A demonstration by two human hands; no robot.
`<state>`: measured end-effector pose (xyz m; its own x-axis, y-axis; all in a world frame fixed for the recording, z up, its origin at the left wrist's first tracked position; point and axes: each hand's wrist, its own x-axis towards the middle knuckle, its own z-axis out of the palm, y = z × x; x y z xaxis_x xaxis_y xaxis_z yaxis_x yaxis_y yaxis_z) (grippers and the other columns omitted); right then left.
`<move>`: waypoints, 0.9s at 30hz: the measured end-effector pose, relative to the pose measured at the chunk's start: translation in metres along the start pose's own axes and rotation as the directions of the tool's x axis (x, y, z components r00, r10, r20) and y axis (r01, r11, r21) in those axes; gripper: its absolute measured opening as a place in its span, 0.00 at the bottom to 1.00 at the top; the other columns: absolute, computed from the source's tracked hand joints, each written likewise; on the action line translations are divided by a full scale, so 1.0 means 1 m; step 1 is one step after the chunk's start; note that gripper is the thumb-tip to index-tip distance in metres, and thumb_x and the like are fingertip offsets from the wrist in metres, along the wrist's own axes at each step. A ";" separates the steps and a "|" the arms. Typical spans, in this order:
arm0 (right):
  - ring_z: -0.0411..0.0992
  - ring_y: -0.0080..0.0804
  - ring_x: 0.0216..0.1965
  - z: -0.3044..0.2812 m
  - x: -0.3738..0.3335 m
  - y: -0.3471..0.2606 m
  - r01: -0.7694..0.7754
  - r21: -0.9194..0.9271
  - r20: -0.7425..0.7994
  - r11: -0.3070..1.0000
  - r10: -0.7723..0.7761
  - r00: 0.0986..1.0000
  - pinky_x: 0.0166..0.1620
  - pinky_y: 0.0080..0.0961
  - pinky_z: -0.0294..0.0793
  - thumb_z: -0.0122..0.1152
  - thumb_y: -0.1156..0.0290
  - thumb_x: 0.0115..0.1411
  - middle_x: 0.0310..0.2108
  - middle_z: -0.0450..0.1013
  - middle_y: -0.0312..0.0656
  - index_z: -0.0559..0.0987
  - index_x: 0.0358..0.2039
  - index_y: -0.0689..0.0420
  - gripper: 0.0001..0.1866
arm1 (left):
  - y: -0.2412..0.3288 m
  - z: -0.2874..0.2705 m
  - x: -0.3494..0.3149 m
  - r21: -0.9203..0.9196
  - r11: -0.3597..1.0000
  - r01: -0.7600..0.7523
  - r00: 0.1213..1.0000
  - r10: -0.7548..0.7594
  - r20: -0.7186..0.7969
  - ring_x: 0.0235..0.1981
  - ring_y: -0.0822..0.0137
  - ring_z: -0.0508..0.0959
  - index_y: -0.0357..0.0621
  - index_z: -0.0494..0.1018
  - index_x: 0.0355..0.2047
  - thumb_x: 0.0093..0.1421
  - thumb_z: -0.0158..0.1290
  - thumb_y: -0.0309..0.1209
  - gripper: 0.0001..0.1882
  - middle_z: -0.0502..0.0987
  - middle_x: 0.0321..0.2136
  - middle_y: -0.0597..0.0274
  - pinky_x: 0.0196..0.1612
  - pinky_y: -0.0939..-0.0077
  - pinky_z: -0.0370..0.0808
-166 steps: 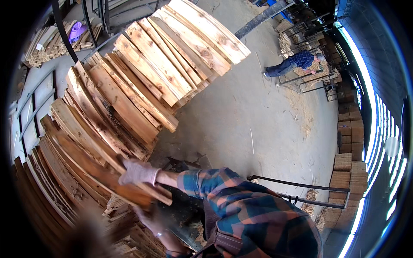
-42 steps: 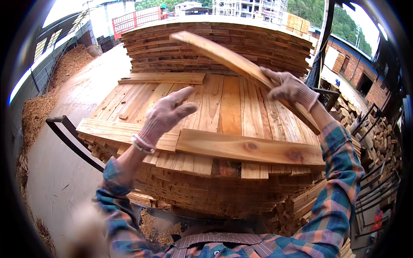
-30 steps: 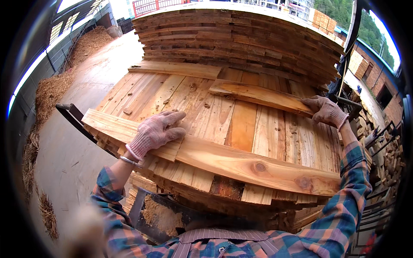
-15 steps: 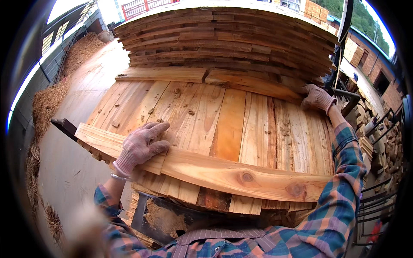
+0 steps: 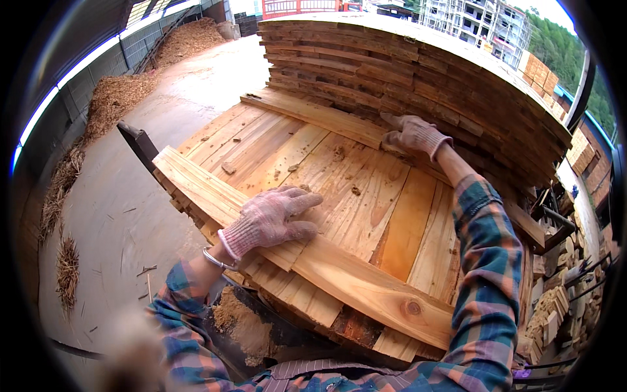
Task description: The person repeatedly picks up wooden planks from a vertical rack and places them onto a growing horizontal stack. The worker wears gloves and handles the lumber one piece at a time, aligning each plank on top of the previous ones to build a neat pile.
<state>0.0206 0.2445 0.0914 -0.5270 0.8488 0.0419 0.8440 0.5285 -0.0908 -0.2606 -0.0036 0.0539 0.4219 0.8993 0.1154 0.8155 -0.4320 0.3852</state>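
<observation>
Currently, the left gloved hand [image 5: 277,219], half open, rests ungripping on the near crosswise plank [image 5: 202,184], well apart from the tall board stack [image 5: 405,68]; the right gloved hand [image 5: 415,136], fingers partly spread, grip unclear, meets the far crosswise plank [image 5: 313,113] along the stack's foot; debris crumbs [image 5: 339,153] before the stack could, if trapped, tilt boards.

Bright daylight from beyond the tall board stack [image 5: 405,72]; stack top bleached near white, near face shaded brown. Floor [image 5: 225,68] left of stack: strong glare. Flat boards [image 5: 258,153] before stack: well lit, grain sharp. Pale shape [image 5: 134,353], stack's near left: out of focus. Fisheye bends straight edges; corners black.
</observation>
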 end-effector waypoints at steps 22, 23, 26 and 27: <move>0.69 0.47 0.55 0.042 0.031 -0.145 0.047 -0.002 0.060 0.999 -0.046 0.997 0.54 0.41 0.70 0.56 0.44 0.58 0.55 0.69 0.51 0.63 0.64 0.45 0.36 | -0.009 0.004 -0.010 0.114 0.993 -0.008 0.999 0.014 -0.053 0.59 0.52 0.66 0.47 0.68 0.57 0.59 0.53 0.52 0.31 0.70 0.55 0.52 0.60 0.62 0.65; 0.69 0.47 0.54 0.046 0.042 -0.141 0.049 0.000 0.048 0.999 -0.049 0.998 0.54 0.41 0.71 0.56 0.45 0.58 0.54 0.69 0.50 0.63 0.64 0.45 0.36 | -0.008 0.003 -0.010 0.106 0.994 -0.011 0.999 0.016 -0.050 0.60 0.52 0.66 0.47 0.68 0.57 0.58 0.53 0.52 0.31 0.70 0.55 0.52 0.60 0.63 0.65; 0.66 0.45 0.57 0.059 0.067 -0.121 -0.017 -0.013 -0.040 1.000 0.016 0.999 0.54 0.45 0.69 0.57 0.47 0.57 0.55 0.68 0.50 0.66 0.61 0.40 0.32 | -0.006 0.002 -0.009 0.077 0.997 -0.016 0.999 0.019 -0.049 0.59 0.53 0.66 0.46 0.69 0.56 0.58 0.54 0.50 0.31 0.70 0.55 0.53 0.59 0.63 0.65; 0.65 0.45 0.58 0.058 0.072 -0.112 -0.040 -0.040 -0.071 0.998 0.037 0.997 0.54 0.46 0.68 0.57 0.48 0.57 0.55 0.68 0.49 0.67 0.61 0.39 0.31 | -0.005 0.002 -0.007 0.071 0.997 -0.030 0.998 0.034 -0.059 0.59 0.53 0.66 0.46 0.69 0.56 0.57 0.55 0.50 0.31 0.70 0.55 0.53 0.59 0.63 0.66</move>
<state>-0.1177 0.2453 0.0468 -0.4867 0.8667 0.1095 0.8679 0.4940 -0.0521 -0.2663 -0.0076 0.0496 0.4253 0.8866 0.1819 0.8286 -0.4623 0.3158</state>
